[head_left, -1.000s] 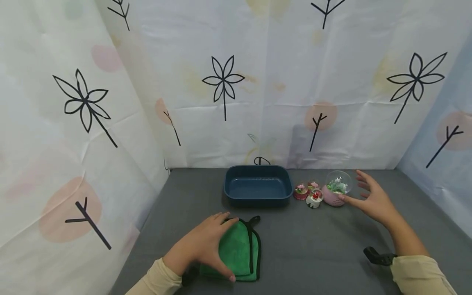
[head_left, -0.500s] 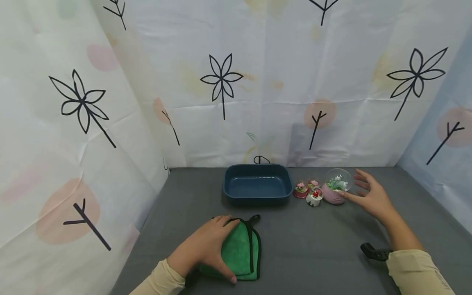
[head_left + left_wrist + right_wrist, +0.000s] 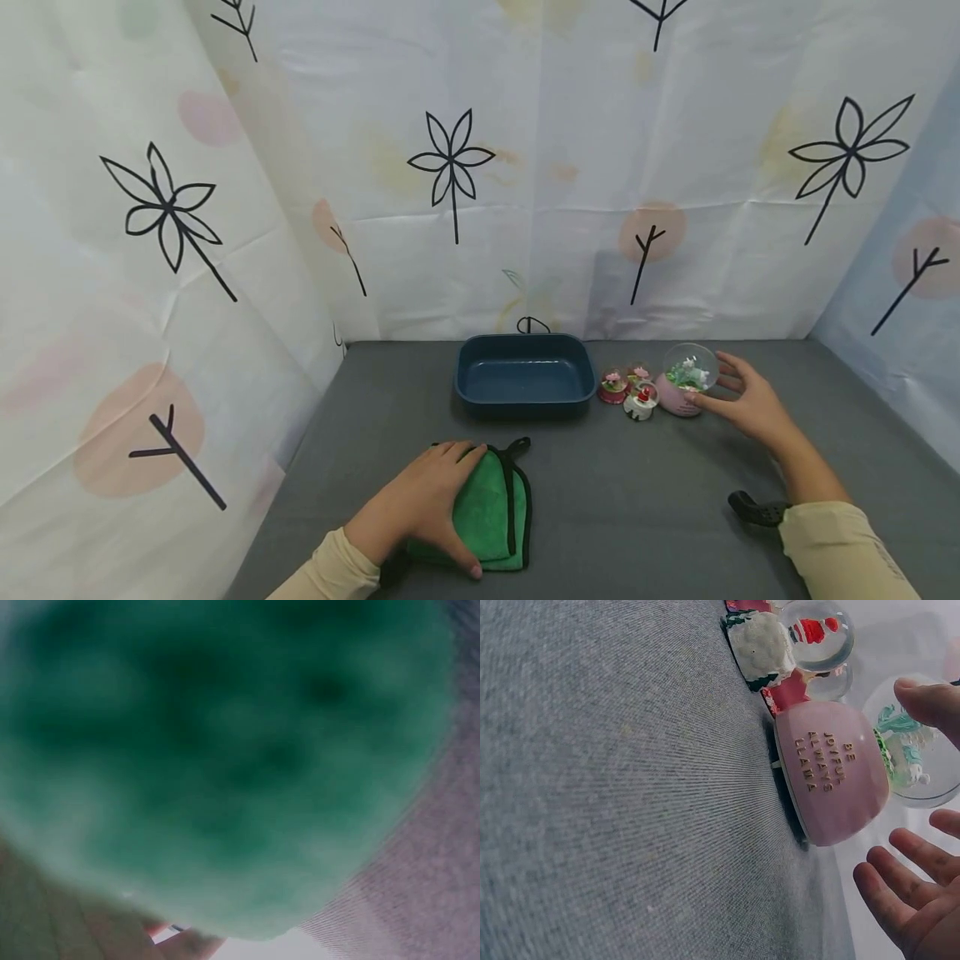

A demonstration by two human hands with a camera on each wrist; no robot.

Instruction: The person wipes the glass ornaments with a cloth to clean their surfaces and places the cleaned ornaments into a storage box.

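My left hand [image 3: 426,505] rests on a folded green cloth [image 3: 486,518] with black trim and a black loop. Its fingers and thumb are spread over the left part of the cloth, which blurs across most of the left wrist view. At the back right, my right hand [image 3: 752,407] surrounds the right side of a large snow globe [image 3: 832,772] with a pink lettered base and clear dome. Thumb and fingers are spread, the fingers apart from the globe; whether the thumb touches it I cannot tell. Beside it stand three small snow globes [image 3: 641,403].
A dark blue rectangular dish [image 3: 525,410] stands at the back of the grey tabletop [image 3: 615,508], left of the small globes. Patterned white fabric [image 3: 555,183] hangs behind and at both sides. A black strap piece [image 3: 756,508] juts from the right wrist.
My right hand has drawn nearer the large snow globe, its fingers coming in along the dome's right side. The left hand shifts slightly on the cloth. The globes and dish stay put.
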